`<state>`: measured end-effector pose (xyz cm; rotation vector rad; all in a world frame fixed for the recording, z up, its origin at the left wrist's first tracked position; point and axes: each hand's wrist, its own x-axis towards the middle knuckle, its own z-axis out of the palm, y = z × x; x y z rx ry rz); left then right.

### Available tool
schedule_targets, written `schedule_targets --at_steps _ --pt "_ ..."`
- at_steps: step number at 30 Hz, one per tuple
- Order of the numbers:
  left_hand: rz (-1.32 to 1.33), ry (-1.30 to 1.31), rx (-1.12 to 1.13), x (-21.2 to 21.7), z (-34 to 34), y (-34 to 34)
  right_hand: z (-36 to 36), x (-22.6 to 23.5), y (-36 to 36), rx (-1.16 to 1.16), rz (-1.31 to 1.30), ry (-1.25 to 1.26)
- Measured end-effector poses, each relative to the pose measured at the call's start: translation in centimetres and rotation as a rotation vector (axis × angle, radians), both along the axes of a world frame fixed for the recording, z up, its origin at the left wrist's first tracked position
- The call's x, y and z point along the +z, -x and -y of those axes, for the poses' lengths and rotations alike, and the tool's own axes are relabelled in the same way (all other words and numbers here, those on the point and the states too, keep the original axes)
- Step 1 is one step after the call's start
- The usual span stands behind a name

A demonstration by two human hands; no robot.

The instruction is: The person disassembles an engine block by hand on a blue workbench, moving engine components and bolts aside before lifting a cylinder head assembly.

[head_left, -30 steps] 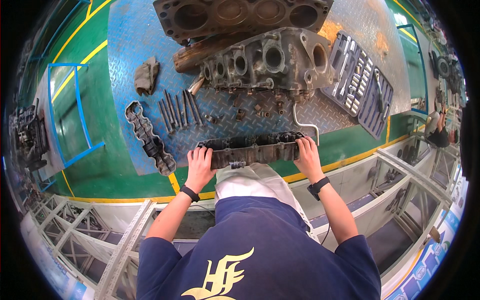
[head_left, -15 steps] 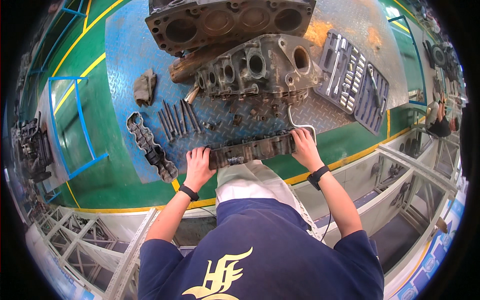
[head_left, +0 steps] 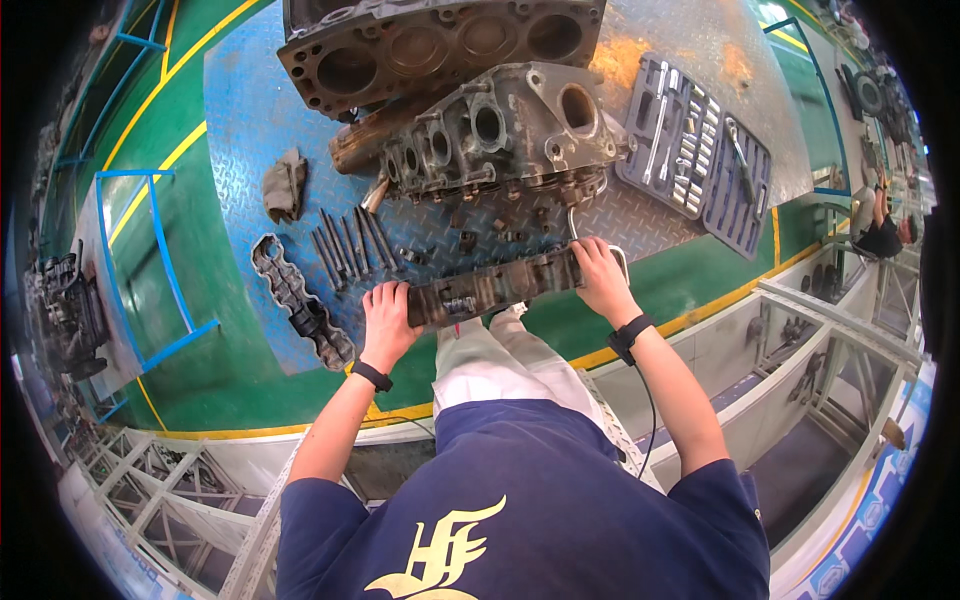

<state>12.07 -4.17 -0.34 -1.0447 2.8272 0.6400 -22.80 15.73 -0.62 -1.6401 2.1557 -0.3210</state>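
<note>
My left hand (head_left: pixel 388 318) is closed on the left end of a long, dark, grimy cylinder head (head_left: pixel 495 290). Its right end is in the grip of my right hand (head_left: pixel 603 280). The part lies crosswise in front of my body at the near edge of the metal plate; what bears its weight is hidden. Just beyond it lie several small dark metal pieces (head_left: pixel 467 241) and a row of long bolts (head_left: pixel 352 243). A bent metal rod (head_left: pixel 572 222) stands beside my right hand. Further off rests a large, rusty engine casting with oval ports (head_left: pixel 500 130).
At the back stands an engine block (head_left: pixel 440 50) with open bores. An open socket set (head_left: pixel 690 155) lies right, a scalloped metal cover (head_left: pixel 300 305) and a crumpled cloth (head_left: pixel 285 185) left. Blue metal frames (head_left: pixel 160 265) and grey racks (head_left: pixel 800 340) flank the area. Another person (head_left: pixel 882 225) is far right.
The cylinder head has moved slightly away from my body, toward the loose pieces and bolts, with both hands still on it. The whole view has shifted a little.
</note>
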Motion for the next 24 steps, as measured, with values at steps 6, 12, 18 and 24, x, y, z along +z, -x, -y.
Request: schedule_targets --at_steps 6,12,18,24 --pt "0.053 -0.026 -0.008 0.8 -0.4 0.1 -0.3 1.2 0.1 -0.012 0.029 0.020" --pt "0.107 -0.067 0.006 -1.0 -1.7 -0.8 -1.4 0.6 0.3 -0.043 0.022 0.004" --pt "-0.062 -0.020 0.076 4.0 5.3 0.9 -5.9 4.2 1.6 -0.249 0.065 0.080" --pt "-0.376 0.076 0.006 15.0 8.7 11.3 -14.1 4.7 1.1 -0.513 0.095 0.133"
